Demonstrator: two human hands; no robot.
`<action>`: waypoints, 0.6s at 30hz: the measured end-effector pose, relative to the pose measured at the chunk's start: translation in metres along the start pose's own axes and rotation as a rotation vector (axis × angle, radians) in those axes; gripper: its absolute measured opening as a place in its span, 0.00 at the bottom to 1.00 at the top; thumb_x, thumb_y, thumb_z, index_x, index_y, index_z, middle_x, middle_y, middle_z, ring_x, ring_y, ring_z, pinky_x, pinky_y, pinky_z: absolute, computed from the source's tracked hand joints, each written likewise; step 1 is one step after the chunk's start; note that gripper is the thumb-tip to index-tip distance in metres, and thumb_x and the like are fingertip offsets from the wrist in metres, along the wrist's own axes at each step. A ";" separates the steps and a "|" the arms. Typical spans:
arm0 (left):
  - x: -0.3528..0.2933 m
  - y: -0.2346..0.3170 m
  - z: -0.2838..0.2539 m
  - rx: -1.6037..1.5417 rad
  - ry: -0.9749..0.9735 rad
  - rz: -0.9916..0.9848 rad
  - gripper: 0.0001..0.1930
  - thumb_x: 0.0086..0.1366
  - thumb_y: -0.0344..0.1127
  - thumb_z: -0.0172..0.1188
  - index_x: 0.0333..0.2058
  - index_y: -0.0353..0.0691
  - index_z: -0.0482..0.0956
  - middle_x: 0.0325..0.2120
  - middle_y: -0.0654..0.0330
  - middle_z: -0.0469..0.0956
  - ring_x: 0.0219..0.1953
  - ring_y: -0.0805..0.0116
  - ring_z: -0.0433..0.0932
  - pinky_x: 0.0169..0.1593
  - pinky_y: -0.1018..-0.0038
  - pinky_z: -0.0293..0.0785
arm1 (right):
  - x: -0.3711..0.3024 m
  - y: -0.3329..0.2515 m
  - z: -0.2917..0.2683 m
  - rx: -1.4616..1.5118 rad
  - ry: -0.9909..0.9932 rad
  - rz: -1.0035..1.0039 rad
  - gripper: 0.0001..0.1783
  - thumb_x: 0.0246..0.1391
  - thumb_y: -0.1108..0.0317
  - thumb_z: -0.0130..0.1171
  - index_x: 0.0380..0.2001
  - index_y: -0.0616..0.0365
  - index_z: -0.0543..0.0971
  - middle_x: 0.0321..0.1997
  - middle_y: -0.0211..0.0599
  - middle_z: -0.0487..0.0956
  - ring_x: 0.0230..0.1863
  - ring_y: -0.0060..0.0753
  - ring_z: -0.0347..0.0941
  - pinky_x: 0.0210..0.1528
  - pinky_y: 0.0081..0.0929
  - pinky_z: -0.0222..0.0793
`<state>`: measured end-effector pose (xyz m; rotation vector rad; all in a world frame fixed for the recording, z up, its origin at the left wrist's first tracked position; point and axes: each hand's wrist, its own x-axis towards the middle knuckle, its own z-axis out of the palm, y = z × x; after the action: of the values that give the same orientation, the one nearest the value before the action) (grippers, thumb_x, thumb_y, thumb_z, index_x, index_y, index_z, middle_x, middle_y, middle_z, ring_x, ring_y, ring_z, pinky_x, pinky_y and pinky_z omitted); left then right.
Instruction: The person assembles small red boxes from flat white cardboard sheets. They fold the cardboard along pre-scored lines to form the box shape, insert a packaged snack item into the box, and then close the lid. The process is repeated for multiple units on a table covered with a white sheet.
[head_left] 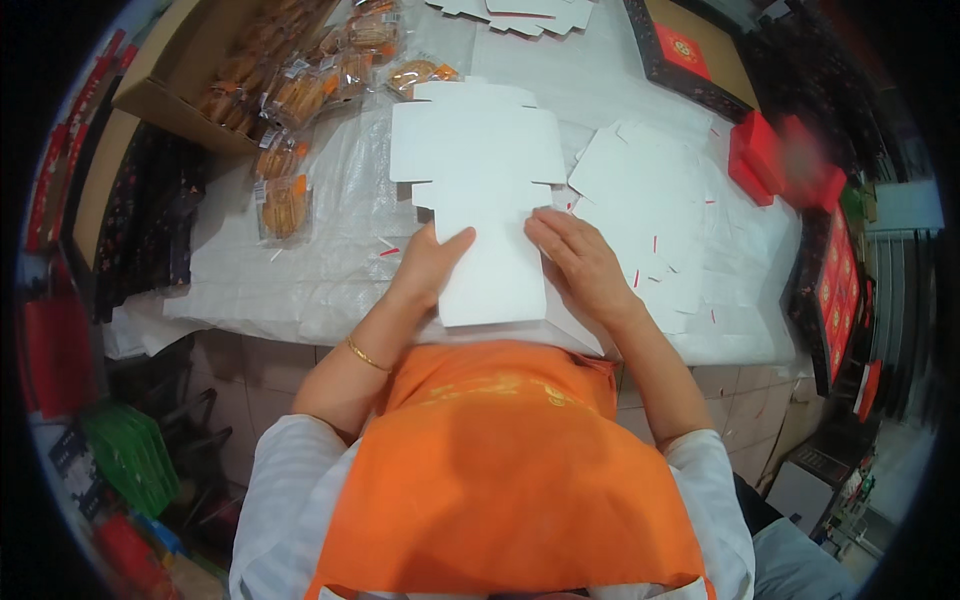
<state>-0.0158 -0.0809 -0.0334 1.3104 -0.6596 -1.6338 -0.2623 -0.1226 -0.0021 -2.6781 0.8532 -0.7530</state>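
Note:
A flat white cardboard box blank with cut flaps and tabs lies in front of me, its near end close to the table's front edge. My left hand grips the blank's left side, thumb on top and the other fingers hidden beneath. On the opposite side my right hand is closed on the right edge, fingers together with their tips on the upper face; its thumb is hidden. More white cardboard blanks lie beside my right hand.
Packaged cookies lie at the left, by a cardboard carton full of similar packs. Further blanks rest at the far edge. Red boxes and a dark patterned box stand at the right. Small red and white scraps dot the covered table.

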 end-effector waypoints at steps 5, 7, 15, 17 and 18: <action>-0.005 -0.015 0.003 -0.045 0.001 -0.030 0.15 0.69 0.31 0.59 0.49 0.26 0.77 0.42 0.55 0.82 0.41 0.70 0.81 0.43 0.73 0.79 | 0.018 0.003 0.014 -0.011 -0.069 -0.081 0.30 0.43 0.82 0.60 0.55 0.59 0.77 0.53 0.40 0.77 0.53 0.46 0.75 0.53 0.38 0.73; -0.016 -0.011 0.008 -0.031 -0.016 -0.073 0.16 0.70 0.31 0.58 0.52 0.27 0.75 0.44 0.57 0.81 0.42 0.71 0.80 0.44 0.73 0.79 | 0.017 0.004 0.021 -0.001 -0.076 -0.105 0.30 0.42 0.81 0.60 0.54 0.61 0.77 0.51 0.39 0.78 0.51 0.44 0.75 0.50 0.36 0.73; -0.052 0.019 -0.026 0.845 0.105 0.222 0.14 0.65 0.26 0.57 0.49 0.33 0.77 0.41 0.53 0.79 0.43 0.61 0.78 0.48 0.68 0.74 | 0.008 0.003 0.018 0.047 -0.075 -0.157 0.29 0.37 0.81 0.61 0.49 0.63 0.80 0.42 0.37 0.77 0.42 0.41 0.74 0.42 0.32 0.73; -0.042 0.007 -0.040 1.256 0.060 0.955 0.18 0.59 0.23 0.60 0.49 0.35 0.77 0.43 0.53 0.76 0.46 0.57 0.76 0.53 0.66 0.72 | 0.009 0.004 0.019 0.063 -0.086 -0.151 0.27 0.40 0.80 0.60 0.49 0.62 0.79 0.41 0.36 0.77 0.42 0.40 0.73 0.44 0.32 0.72; -0.038 0.011 -0.038 1.189 -0.112 0.936 0.24 0.52 0.19 0.62 0.50 0.34 0.77 0.45 0.52 0.75 0.49 0.50 0.74 0.58 0.61 0.68 | 0.009 0.005 0.020 0.070 -0.091 -0.147 0.26 0.41 0.79 0.59 0.49 0.62 0.79 0.41 0.36 0.76 0.42 0.39 0.73 0.44 0.31 0.72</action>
<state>0.0247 -0.0475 -0.0180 1.2780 -2.1108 -0.4490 -0.2470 -0.1306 -0.0170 -2.7111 0.6022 -0.6727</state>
